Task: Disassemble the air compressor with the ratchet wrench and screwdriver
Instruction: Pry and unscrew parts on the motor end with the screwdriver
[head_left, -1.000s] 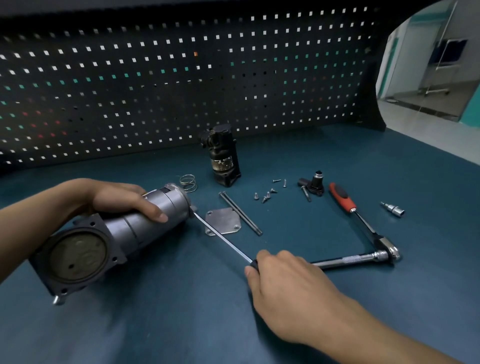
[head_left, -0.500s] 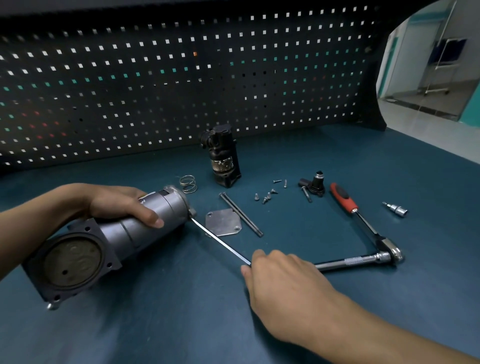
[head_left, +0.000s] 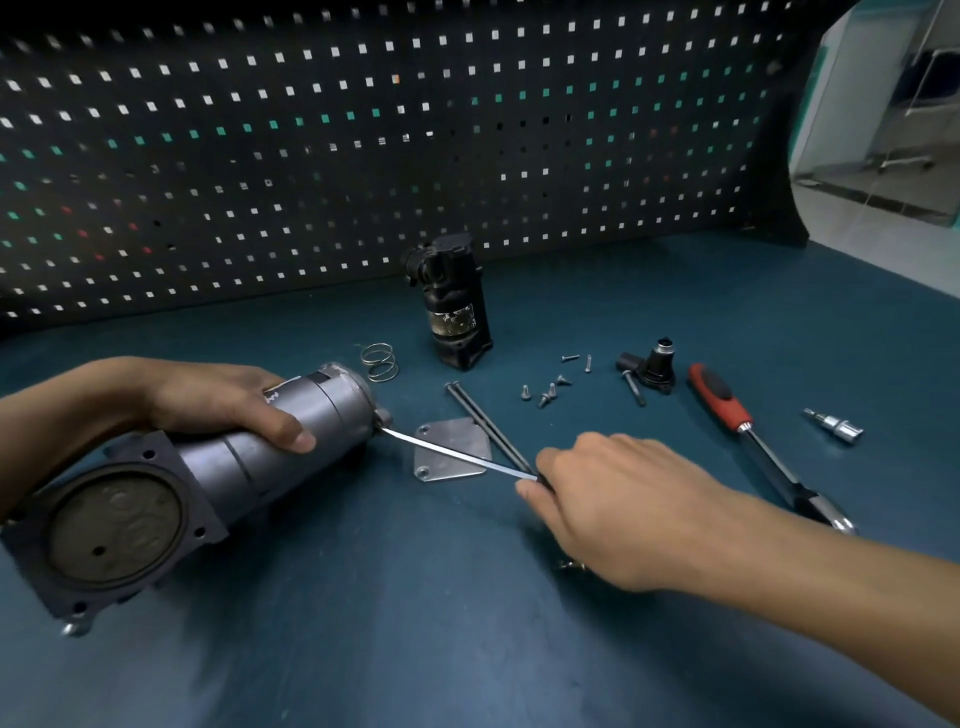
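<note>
Compressor (head_left: 234, 467) in left hand (head_left: 208, 400)

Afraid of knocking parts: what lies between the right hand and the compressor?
Head view: a flat metal plate and two long bolts on the bench, the screwdriver shaft crossing over them.

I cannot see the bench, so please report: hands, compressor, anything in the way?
Left hand grips compressor, lying on its side. Right hand holds screwdriver, tip at its far end. Plate lies below shaft; ratchet idle.
</note>
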